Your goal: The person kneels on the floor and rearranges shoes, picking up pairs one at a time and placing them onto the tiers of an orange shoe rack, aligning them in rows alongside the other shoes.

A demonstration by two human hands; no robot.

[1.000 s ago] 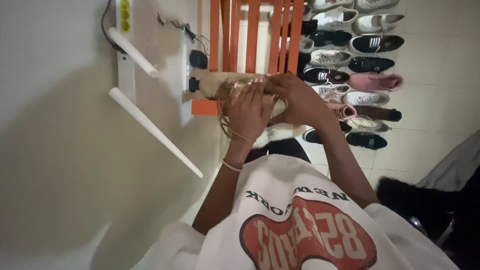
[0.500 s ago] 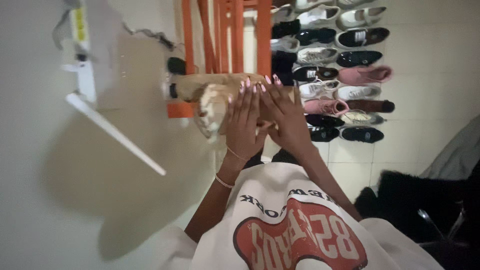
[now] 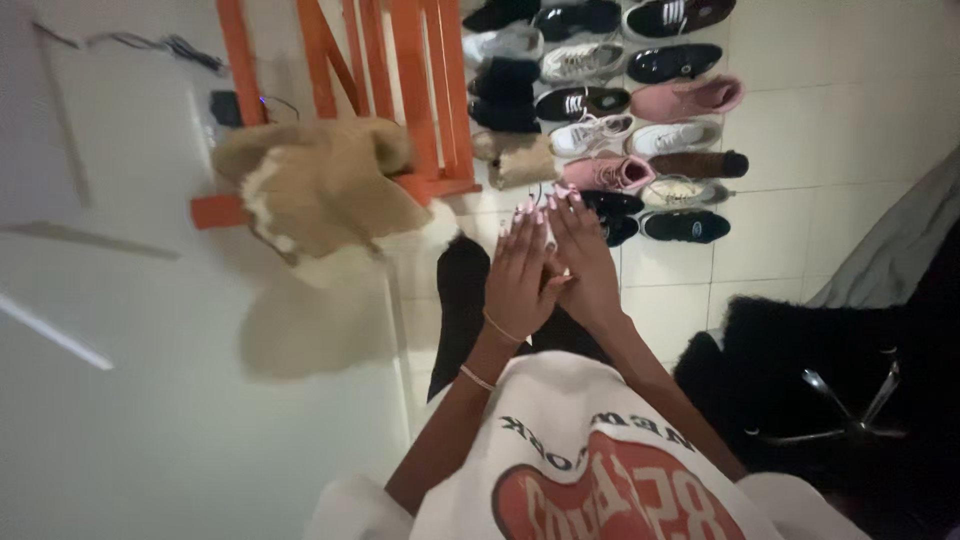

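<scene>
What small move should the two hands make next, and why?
Probably part the hands and reach the left hand towards the tan fluffy item. It leans half off the orange rack, apart from both hands, while the left hand and the right hand are pressed flat together and seem to hold nothing.

You have one view only, the camera worn on your head, so nothing is shared with a second view. It looks steeply down your own chest: the white printed shirt (image 3: 600, 470) fills the lower edge, very near the lens. Your left hand (image 3: 520, 275) and right hand (image 3: 585, 265) sit mid-frame at arm's length, pressed palm to palm. Beyond them the view reaches the tiled floor (image 3: 820, 130) with rows of shoes (image 3: 640, 120) at the top. The white wall (image 3: 150, 400) runs along the left side, the orange rack (image 3: 400, 90) and a tan fluffy item (image 3: 320, 185) against it.
</scene>
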